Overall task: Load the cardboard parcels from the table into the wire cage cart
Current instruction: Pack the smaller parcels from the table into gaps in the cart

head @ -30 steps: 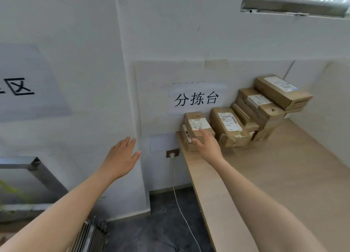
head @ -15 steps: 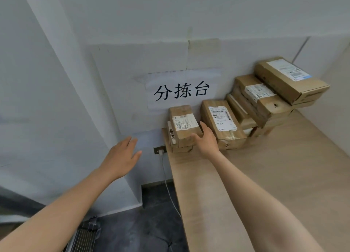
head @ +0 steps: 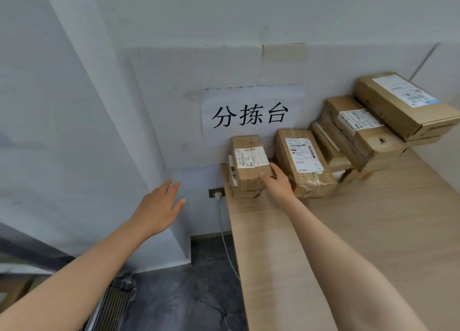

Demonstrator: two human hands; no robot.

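Note:
Several cardboard parcels stand against the wall at the back of a wooden table point(head: 373, 231). The leftmost small parcel point(head: 249, 161) lies on top of a thinner one point(head: 245, 193) at the table's left end. My right hand point(head: 276, 181) grips its near right corner, thumb on the front face and fingers along the right side. Right beside it sits a wider labelled parcel point(head: 301, 161). My left hand point(head: 159, 206) hovers with straight fingers to the left of the table, touching nothing. A corner of the wire cage cart point(head: 114, 303) shows at the bottom left.
A leaning stack of parcels point(head: 353, 136) fills the back right corner, topped by a long box point(head: 403, 104). A paper sign point(head: 251, 114) hangs on the wall. A charger point(head: 217, 195) is plugged in by the table's left edge, its cable hanging to the dark floor.
My right hand has slid from the small parcel's top to its near right corner and closed round it. The view has shifted closer to the table. My left hand stays raised.

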